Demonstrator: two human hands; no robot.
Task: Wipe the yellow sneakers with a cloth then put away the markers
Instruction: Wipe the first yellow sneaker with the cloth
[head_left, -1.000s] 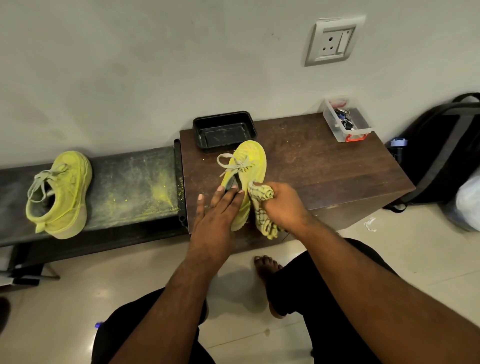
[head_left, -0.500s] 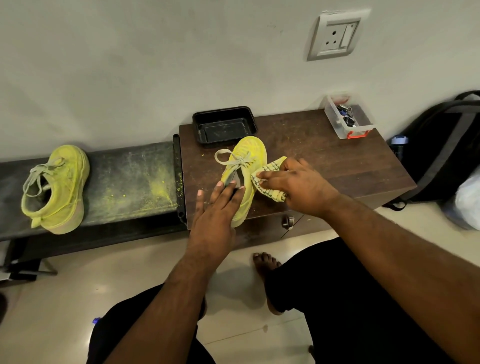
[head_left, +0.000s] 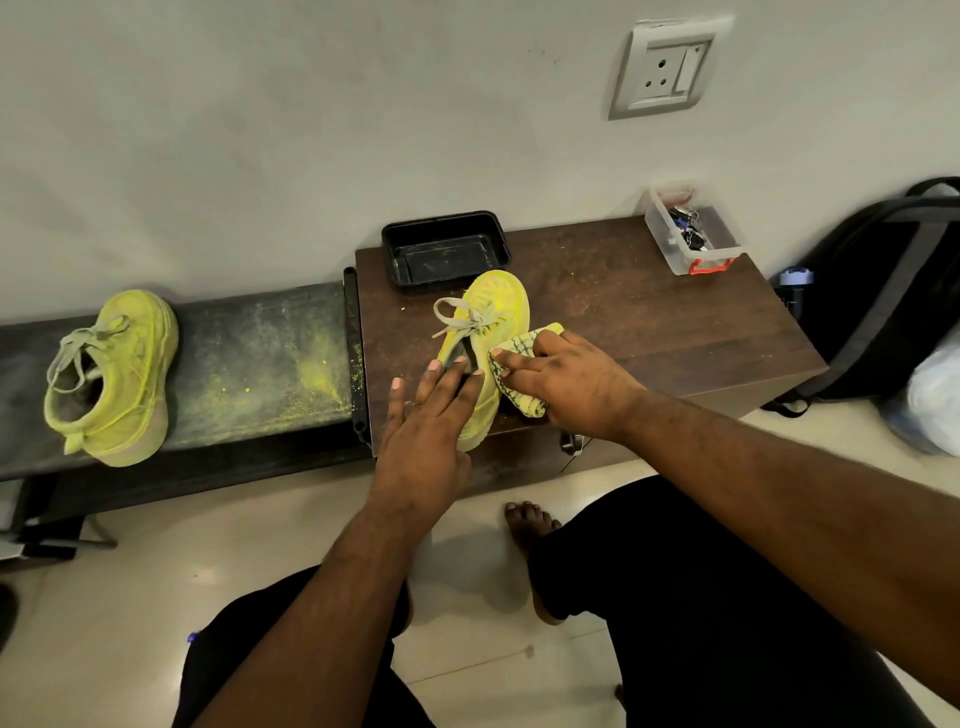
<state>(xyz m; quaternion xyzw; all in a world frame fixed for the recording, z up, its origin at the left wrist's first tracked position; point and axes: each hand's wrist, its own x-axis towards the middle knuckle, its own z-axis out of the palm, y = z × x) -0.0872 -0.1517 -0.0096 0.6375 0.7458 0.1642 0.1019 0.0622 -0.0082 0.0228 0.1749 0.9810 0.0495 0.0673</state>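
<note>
Two yellow sneakers noted: one (head_left: 491, 332) on the brown cabinet (head_left: 649, 317), pinned under the straight-fingered left hand (head_left: 423, 431); the patterned cloth (head_left: 519, 364) is pressed against its side by the right hand (head_left: 566, 384). The other sneaker (head_left: 111, 376) is set on the bench (head_left: 260, 358).

head cam | looks forward and down | close over cabinet top (head_left: 649, 332) | wall behind
</note>
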